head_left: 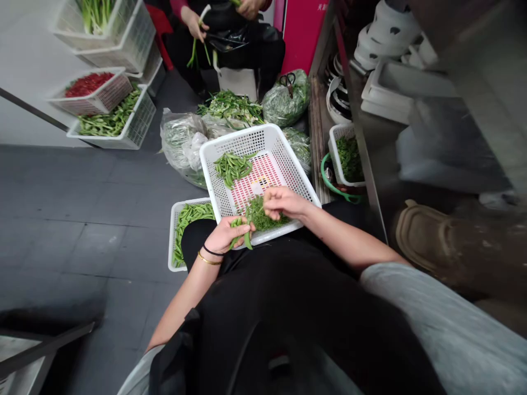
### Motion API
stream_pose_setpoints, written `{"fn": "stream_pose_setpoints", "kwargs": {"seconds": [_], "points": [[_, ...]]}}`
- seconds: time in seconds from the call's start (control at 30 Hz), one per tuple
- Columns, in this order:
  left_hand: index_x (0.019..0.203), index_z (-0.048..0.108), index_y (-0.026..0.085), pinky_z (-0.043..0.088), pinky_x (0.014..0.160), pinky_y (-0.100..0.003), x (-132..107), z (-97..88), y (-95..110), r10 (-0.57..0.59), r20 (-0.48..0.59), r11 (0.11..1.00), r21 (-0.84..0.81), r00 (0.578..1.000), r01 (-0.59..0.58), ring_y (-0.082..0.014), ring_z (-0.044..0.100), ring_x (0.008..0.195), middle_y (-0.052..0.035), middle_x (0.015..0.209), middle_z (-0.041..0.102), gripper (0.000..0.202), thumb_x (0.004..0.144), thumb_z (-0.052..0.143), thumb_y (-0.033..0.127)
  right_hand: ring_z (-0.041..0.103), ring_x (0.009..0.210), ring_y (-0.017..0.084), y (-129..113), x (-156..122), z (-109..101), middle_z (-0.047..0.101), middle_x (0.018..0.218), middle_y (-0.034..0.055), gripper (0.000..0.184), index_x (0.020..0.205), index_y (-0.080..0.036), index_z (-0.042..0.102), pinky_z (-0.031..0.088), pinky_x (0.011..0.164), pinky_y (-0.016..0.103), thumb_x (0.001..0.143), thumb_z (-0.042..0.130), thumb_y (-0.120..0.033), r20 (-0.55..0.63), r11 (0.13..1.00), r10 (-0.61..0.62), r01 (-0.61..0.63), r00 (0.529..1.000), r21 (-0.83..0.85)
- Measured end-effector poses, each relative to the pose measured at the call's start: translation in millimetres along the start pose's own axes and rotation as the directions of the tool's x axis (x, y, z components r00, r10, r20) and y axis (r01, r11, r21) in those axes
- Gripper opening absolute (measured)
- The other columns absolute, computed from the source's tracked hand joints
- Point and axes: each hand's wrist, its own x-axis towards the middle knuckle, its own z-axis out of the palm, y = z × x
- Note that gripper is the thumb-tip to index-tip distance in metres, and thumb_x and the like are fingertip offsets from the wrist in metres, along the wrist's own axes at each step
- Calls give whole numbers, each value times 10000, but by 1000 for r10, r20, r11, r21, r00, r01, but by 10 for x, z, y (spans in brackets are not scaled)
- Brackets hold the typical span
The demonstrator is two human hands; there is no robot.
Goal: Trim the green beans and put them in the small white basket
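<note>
A white plastic basket (pixel 208 164) with a perforated bottom rests on my lap. My left hand (pixel 224 235) is closed around several green pea pods (pixel 247 240) at the basket's near left corner. Over the near part of the basket, my right hand (pixel 288 203) has its fingers pinched together; whatever they hold, if anything, cannot be made out. Beneath it lies a heap of thin green strings and tips (pixel 259 213). Farther back in the same basket is a small pile of whole pea pods (pixel 233 169). More pods (pixel 193 215) fill a second white basket (pixel 171 241) by my left leg.
Opposite me sits a person (pixel 242 52) holding green stalks. Bagged greens (pixel 181 140) and loose greens (pixel 230 107) lie between us, with scissors (pixel 287 82) on another bag. Stacked vegetable crates (pixel 135 129) stand at left. A metal shelf (pixel 362 131) runs along the right.
</note>
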Motion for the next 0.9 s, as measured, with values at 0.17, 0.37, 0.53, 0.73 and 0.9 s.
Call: {"fn": "stream_pose_setpoints", "kwargs": {"seconds": [0.17, 0.37, 0.53, 0.73, 0.9], "points": [[812, 661, 75, 255, 289, -163, 27, -38, -50, -20, -28, 994, -106, 999, 17, -36, 388, 291, -21, 541, 601, 332, 685, 729, 375, 570, 549, 99, -88, -39, -96, 633, 737, 37, 253, 819, -134, 559, 467, 492, 222, 804, 604, -382, -256, 837, -248, 73, 934, -542], [786, 659, 84, 217, 288, -180, 99, -88, -81, -75, 12, 997, -6, 997, 75, -50, 361, 286, -2, 471, 555, 366, 697, 698, 437, 580, 862, 179, -73, -8, 189, 624, 996, 115, 192, 955, -134, 592, 460, 708, 294, 908, 463, -268, 301, 115, -243, 336, 922, -935], [695, 690, 152, 361, 456, -191, 18, 32, 87, 222, -136, 832, 543, 966, -115, -81, 469, 467, -11, 570, 609, 166, 622, 774, 276, 564, 672, 141, -109, 124, 213, 633, 753, 71, 178, 791, -120, 581, 437, 651, 275, 893, 452, -190, 377, 232, -28, 373, 926, -898], [792, 709, 172, 394, 458, -223, -53, -28, 148, 453, -320, 865, 384, 832, -323, -111, 512, 463, -29, 595, 631, 118, 730, 687, 270, 549, 501, 87, -10, 225, 62, 592, 577, -20, 344, 864, -140, 564, 455, 528, 214, 932, 363, -410, 217, 920, -51, 131, 975, -370], [650, 589, 171, 294, 335, -183, 57, -455, 161, 334, -578, 840, -177, 745, -513, -79, 443, 403, -1, 546, 561, 166, 709, 654, 312, 587, 563, 115, 150, 500, -416, 638, 626, 5, 319, 827, -139, 639, 436, 553, 223, 776, 609, -452, 122, 731, 251, -105, 960, -674]]}}
